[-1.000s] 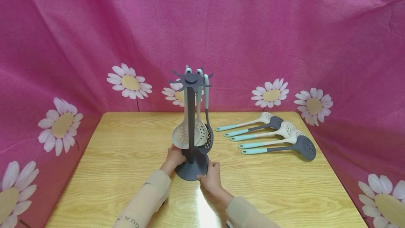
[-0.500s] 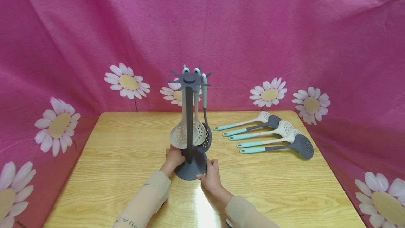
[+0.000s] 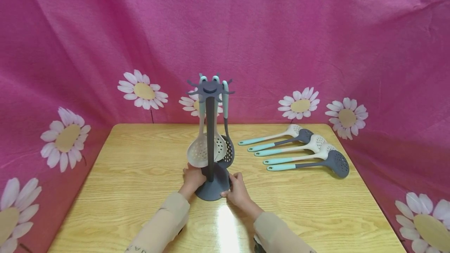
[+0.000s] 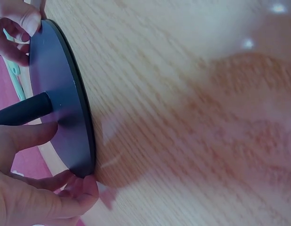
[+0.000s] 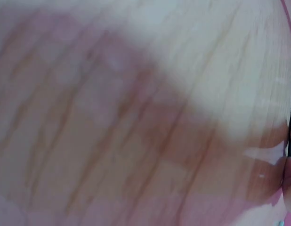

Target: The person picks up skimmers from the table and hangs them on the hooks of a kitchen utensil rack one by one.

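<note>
- Upright near the middle of a light wood-grain table (image 3: 147,155): a dark grey utensil rack (image 3: 210,139), with a straight post, a round base (image 3: 211,191) and a ring of hooks on top.
- At the base's left side, gripping its edge, thumb over the upper surface and fingers round the rim: the bare left hand (image 3: 193,178).
- On the opposite side, pinching the rim between thumb and fingers: the bare right hand (image 3: 239,191).
- Hanging from the hooks, partly hidden by the post: two pale perforated skimmers (image 3: 197,153) and one dark grey perforated skimmer (image 3: 230,149), all mint-handled.
- Directly above the left hand, covering part of the space behind: the bowl of the leftmost pale skimmer.
- To the right, apart from the rack: a row of five white and dark grey skimmers (image 3: 338,163), heads overlapping, mint handles pointing left towards the right hand's side.
- Behind and at both sides: magenta cloth (image 3: 228,30) with white daisies.
</note>
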The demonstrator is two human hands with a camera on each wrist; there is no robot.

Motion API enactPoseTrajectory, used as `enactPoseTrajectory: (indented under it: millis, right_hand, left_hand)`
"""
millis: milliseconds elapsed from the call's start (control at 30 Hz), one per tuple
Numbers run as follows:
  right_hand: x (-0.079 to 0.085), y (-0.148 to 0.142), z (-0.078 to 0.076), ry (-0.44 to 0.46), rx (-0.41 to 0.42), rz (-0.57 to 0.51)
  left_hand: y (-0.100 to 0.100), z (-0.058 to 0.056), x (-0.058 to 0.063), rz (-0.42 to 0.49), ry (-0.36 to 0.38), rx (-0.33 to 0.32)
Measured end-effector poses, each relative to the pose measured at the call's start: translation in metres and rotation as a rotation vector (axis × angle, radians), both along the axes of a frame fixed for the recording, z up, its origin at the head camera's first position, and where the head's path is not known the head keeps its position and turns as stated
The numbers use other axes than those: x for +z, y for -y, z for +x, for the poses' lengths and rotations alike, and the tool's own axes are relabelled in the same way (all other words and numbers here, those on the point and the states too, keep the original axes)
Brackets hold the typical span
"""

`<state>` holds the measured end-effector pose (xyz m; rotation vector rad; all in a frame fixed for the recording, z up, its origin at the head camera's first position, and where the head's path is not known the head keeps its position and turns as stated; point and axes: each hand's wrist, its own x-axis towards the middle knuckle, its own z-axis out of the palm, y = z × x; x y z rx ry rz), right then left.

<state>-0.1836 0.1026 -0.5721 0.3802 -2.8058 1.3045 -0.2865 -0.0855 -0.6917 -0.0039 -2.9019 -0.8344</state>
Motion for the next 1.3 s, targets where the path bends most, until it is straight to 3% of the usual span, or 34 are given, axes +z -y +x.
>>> enactPoseTrajectory:
  millis: [33,67,133,200,267,333,400,467,533,733,1033,1300]
  right_hand:
    - [0.000,-0.001,-0.001,0.002,0.011,0.005]
    - [0.000,-0.002,-0.002,0.004,0.021,0.007]
    - [0.000,-0.004,-0.005,0.009,0.040,0.010]
    - [0.000,-0.006,-0.008,0.014,0.056,0.024]
    - [0.000,-0.008,-0.010,0.023,0.069,0.031]
    - [0.001,-0.009,-0.012,0.027,0.083,0.046]
    - [0.001,-0.010,-0.014,0.035,0.095,0.053]
    - [0.002,-0.011,-0.015,0.049,0.102,0.057]
    - [0.002,-0.012,-0.016,0.054,0.117,0.062]
    - [0.002,-0.013,-0.021,0.087,0.142,0.055]
    - [0.005,-0.015,-0.027,0.099,0.188,0.055]
    - [0.008,-0.018,-0.033,0.137,0.223,0.089]
  left_hand:
    - [-0.002,-0.012,-0.026,-0.042,-0.020,0.041]
    - [-0.003,-0.014,-0.033,-0.063,-0.005,0.076]
    - [-0.001,-0.007,-0.029,-0.071,0.017,0.075]
    - [-0.005,0.005,-0.003,-0.066,0.017,0.090]
    - [-0.011,0.026,0.041,-0.024,0.071,0.093]
    - [-0.016,0.045,0.080,0.016,0.048,0.096]
    - [-0.020,0.062,0.122,0.078,0.107,0.092]
    - [-0.022,0.074,0.140,0.101,0.099,0.102]
    - [-0.023,0.081,0.151,0.116,0.128,0.131]
    - [-0.023,0.088,0.157,0.164,0.196,0.198]
    - [-0.020,0.091,0.152,0.168,0.155,0.189]
    - [-0.018,0.093,0.150,0.131,0.093,0.137]
